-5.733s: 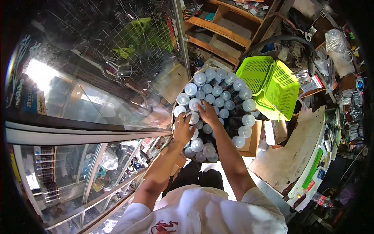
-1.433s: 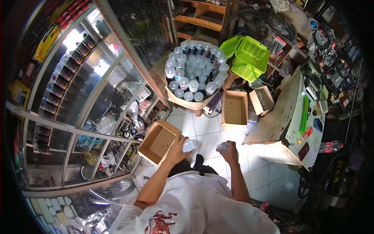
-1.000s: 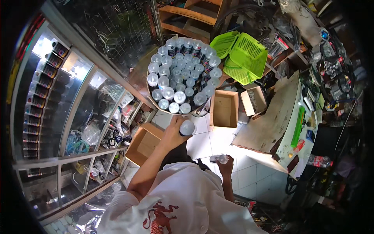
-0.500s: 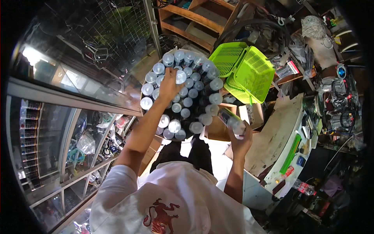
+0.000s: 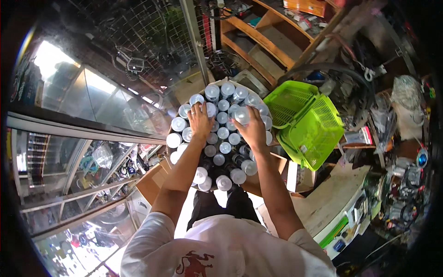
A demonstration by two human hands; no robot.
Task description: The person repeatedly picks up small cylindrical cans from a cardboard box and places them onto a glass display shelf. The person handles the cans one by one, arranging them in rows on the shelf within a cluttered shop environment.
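Many spray cans with clear, pale caps [image 5: 224,147] stand upright in a tight cluster in front of me, taller ones around shorter ones. My left hand [image 5: 200,122] reaches into the left back of the cluster, its fingers and thumb against the cap of a spray can [image 5: 211,110]. On the right side, my right hand [image 5: 251,129] grips another spray can [image 5: 241,115] by its top, the cap between thumb and fingers. That can's cap looks higher than those around it. The lower bodies of both cans are hidden.
A bright green plastic basket [image 5: 318,131] is right of the cans. Open cardboard boxes [image 5: 154,181] lie below the cluster. A glass-fronted cabinet [image 5: 87,131] runs along the left, a wooden shelf [image 5: 258,39] stands behind, and a worn tabletop [image 5: 339,196] fills the right.
My right hand has carried a spray can from the lower right up into the cluster. My left hand has come slightly lower in view. The view itself has shifted.
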